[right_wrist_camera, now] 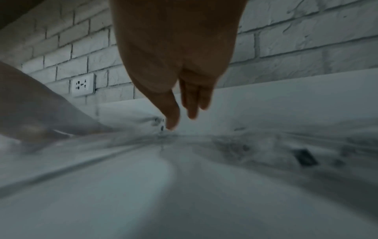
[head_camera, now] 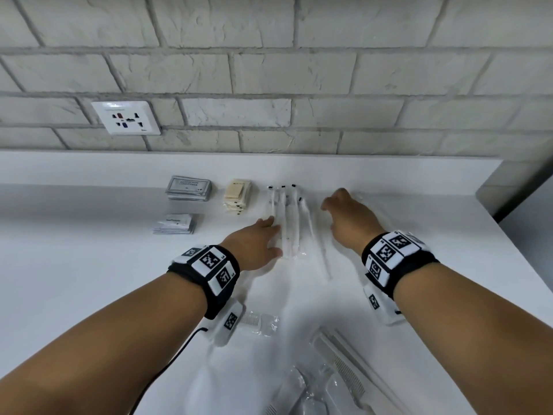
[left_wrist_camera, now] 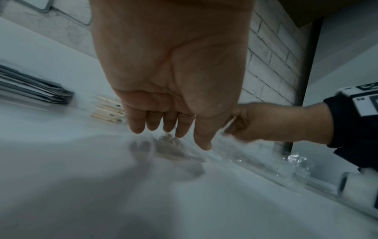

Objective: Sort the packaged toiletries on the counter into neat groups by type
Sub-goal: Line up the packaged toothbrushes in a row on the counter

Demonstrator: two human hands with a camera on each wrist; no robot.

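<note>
The wrapped toothbrushes (head_camera: 287, 223) lie side by side on the white table (head_camera: 89, 280), their long axes running away from the person toward the brick wall (head_camera: 269, 70), and both hands bracket that row. The left hand (head_camera: 260, 241) lies flat with straight fingers against the row's left edge, touching the outermost wrapper; the right hand (head_camera: 347, 217) hovers just beside the right edge, fingers relaxed and pointing down, holding nothing. One toothbrush (head_camera: 320, 250) lies slightly skewed on the right side, nearer the right hand, so squaring the group probably calls for that hand to nudge it leftward along its length. To the left of the row stand the finished piles: beige soap packets (head_camera: 238, 196), grey shampoo sachets (head_camera: 188, 188) and toothpaste sachets (head_camera: 175, 224), all well apart from the hands. Wrapped combs (head_camera: 338, 369) lie loose at the near edge, seemingly still unsorted.
</note>
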